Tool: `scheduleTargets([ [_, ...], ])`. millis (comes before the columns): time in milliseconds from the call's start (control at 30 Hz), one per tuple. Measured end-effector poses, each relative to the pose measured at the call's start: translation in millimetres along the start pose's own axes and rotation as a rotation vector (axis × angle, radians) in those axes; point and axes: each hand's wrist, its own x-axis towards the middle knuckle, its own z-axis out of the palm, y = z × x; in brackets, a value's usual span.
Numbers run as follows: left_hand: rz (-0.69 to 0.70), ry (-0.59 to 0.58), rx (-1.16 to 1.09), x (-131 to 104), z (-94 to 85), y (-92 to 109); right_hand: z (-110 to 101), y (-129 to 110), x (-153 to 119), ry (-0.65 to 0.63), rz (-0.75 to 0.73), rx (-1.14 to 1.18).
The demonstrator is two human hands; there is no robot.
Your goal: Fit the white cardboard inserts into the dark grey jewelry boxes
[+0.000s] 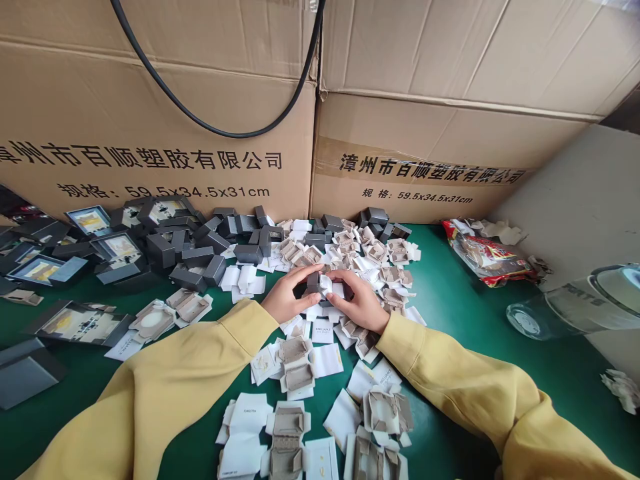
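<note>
My left hand [293, 295] grips a small dark grey box [313, 283] between thumb and fingers. Close against it, my right hand [359, 300] pinches a white folded card piece [336, 289] that touches the box. Whether the card sits partly inside the box cannot be made out, since my fingers cover the join. Below and around both hands lie folded grey-brown cardboard inserts [296, 353] and white printed cards [323, 331].
Dark boxes, some open, crowd the green table [450, 400] at left and back. Large cartons [200, 113] wall off the rear, with a black cable [220, 132] hanging before them. At right are a red snack bag [490, 257] and a clear bottle [565, 308].
</note>
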Motion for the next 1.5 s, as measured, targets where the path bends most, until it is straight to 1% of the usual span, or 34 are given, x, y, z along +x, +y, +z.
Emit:
scheduleTargets([
  [67, 0.001, 0.006, 0.023, 1.0, 0.2, -1.1, -0.7, -1.4, 0.6, 0.011, -0.012, -0.01],
  [200, -0.06, 0.047, -0.102, 2.8, 2.1, -5.0, -2.4, -3.5, 2.2, 0.022, -0.05, -0.034],
  [333, -0.048, 0.084, -0.133, 2.0, 3.4, -7.7, -3.2, -4.6, 3.3, 0.017, -0.065, -0.048],
  [467, -0.058, 0.063, -0.112, -0.4, 3.5, -5.9, -2.6, -5.7, 3.4, 0.009, -0.081, -0.08],
  [600, -0.059, 0.023, -0.074, -1.3, 3.6, -3.2, -2.3, -4.9, 3.6, -0.05, -0.088, -0.111],
  [733, -0.051, 0.014, -0.031, -1.4, 4.1, -1.7, -2.2, -3.9, 3.7, -0.099, -0.095, -0.157],
  [1033, -0.023, 0.005, 0.025, -2.1, 3.7, 2.2, -2.1, -5.9, 4.3, -0.127, -0.141, -0.22],
  [1200, -0.019, -0.006, 0.043, -1.8, 3.8, 0.2, -0.4, -3.3, 5.3, -0.143, -0.156, -0.232],
  [1300, -0.002, -0.012, 0.036, -1.9, 4.0, -1.8, -1.9, -3.3, 6.8, -0.164, -0.2, -0.264],
  [1400, 0.005, -0.019, 0.033, -1.8, 3.7, -1.9, -4.6, -3.3, 8.6, -0.213, -0.274, -0.306],
  [1500, -0.007, -0.027, 0.022, -1.2, 3.5, -1.1, -5.5, -2.1, 9.0, -0.263, -0.312, -0.282],
])
